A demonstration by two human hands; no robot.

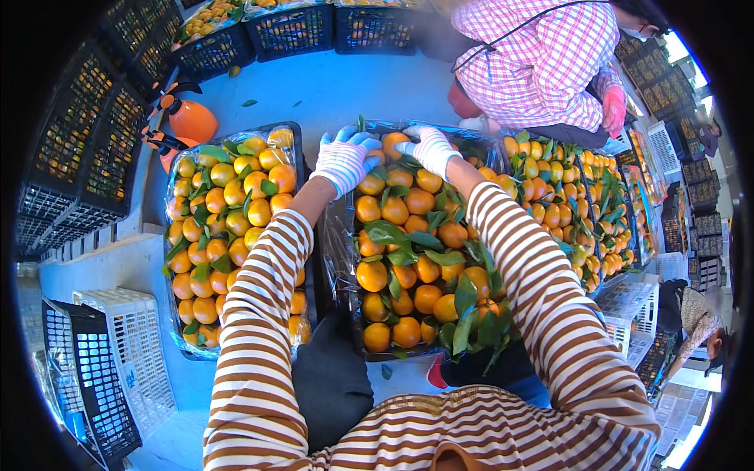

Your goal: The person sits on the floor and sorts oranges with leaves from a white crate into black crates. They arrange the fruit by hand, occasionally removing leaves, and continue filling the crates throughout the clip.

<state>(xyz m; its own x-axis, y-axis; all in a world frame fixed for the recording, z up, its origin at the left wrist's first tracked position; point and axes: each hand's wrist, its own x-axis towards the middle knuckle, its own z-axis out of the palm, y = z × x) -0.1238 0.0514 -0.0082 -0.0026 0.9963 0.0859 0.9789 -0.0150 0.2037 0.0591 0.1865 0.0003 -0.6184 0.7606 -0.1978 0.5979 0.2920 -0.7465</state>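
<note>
Both my hands wear striped, rubber-coated knit gloves and are at the far edge of a crate of leafy oranges. My left hand rests at the crate's far left corner, fingers spread against an orange there. My right hand touches an orange in the far row with its fingertips; whether it grips the fruit is unclear. Clear plastic film lines the crate and hangs over its left side. Long green leaves lie over the fruit at the near right.
Another filled crate stands at left, beside orange spray bottles. More filled crates line the right, where a co-worker in a checked shirt bends. Stacked black crates and white baskets stand at left.
</note>
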